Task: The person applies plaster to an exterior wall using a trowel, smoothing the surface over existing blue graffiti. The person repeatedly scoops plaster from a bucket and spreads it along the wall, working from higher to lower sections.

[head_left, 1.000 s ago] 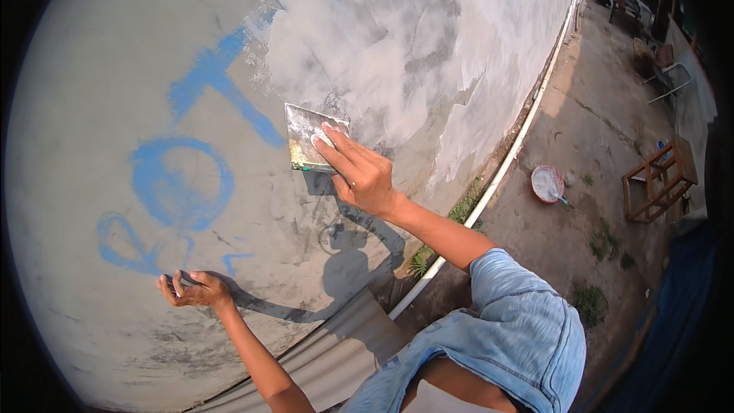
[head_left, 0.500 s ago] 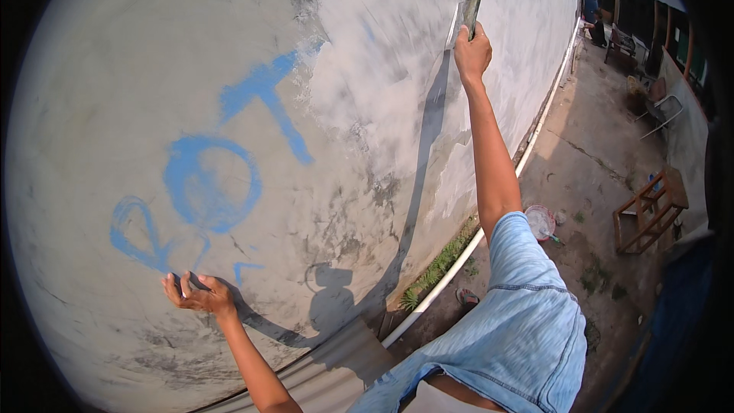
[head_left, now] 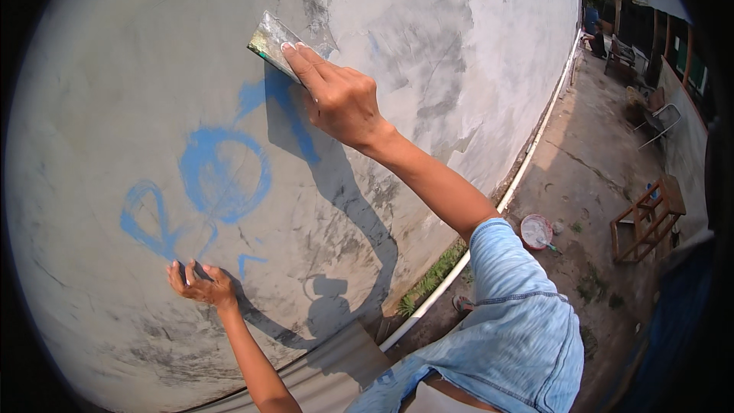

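My right hand (head_left: 340, 103) grips a wide, flat putty scraper (head_left: 269, 40), fingers and thumb pressed on its smeared plate. The scraper lies against or close to the grey wall (head_left: 99, 130), just above some blue painted marks (head_left: 225, 176), and its shadow falls over part of them. To its right, a whitish coat of filler (head_left: 505, 53) covers the wall, with darker grey patches in it. Low on the left, my left hand (head_left: 202, 284) is empty, its fingers apart and curved, beside the lowest blue mark; whether it touches the wall I cannot tell.
A white pipe (head_left: 436, 298) and green weeds (head_left: 428, 279) run along the wall's foot. On the concrete ground stand a bucket of white paste (head_left: 536, 231) and a wooden stool (head_left: 650, 218), lying tilted. Farther back are chairs (head_left: 657, 121) and a person (head_left: 596, 42).
My right hand has swung left and down across the wall with the scraper, from the white-coated area to the blue marks. The left hand has hardly moved.
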### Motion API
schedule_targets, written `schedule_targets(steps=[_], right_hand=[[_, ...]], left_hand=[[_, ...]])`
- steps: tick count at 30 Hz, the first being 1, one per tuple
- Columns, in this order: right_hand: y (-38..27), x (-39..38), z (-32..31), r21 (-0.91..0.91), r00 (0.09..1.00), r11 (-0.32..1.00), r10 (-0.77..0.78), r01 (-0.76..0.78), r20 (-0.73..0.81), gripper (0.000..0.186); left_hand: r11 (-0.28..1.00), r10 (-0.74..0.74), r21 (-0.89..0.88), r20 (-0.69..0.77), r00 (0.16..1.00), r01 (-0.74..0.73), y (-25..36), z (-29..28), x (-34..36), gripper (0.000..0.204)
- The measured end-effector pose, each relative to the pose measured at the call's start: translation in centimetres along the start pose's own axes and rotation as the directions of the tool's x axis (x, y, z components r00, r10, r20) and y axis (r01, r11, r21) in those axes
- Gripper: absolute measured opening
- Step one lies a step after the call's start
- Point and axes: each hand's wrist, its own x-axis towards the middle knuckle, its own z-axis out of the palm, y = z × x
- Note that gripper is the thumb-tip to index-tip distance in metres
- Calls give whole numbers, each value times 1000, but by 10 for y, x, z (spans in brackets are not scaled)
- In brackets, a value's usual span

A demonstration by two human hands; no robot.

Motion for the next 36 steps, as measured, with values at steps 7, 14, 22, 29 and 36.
schedule_targets(steps=[7, 14, 22, 29, 36], right_hand=[[140, 37, -59, 48, 783, 812, 575, -582, -238, 15], [170, 48, -20, -109, 774, 768, 612, -631, -164, 21], [63, 78, 27, -248, 980, 962, 68, -114, -187, 43], [84, 92, -21, -113, 955, 989, 60, -97, -291, 39], [176, 122, 12, -213, 941, 924, 280, -318, -190, 37]], left_hand=[[999, -21, -32, -50, 999, 20, 9, 2, 9, 21], [1000, -24, 5, -19, 1000, 24, 5, -6, 7, 22], [999, -51, -22, -31, 998, 50, 10, 2, 4, 19], [998, -55, 11, -39, 998, 55, -3, 0, -1, 21], [998, -53, 21, -25, 998, 54, 8, -1, 2, 22]])
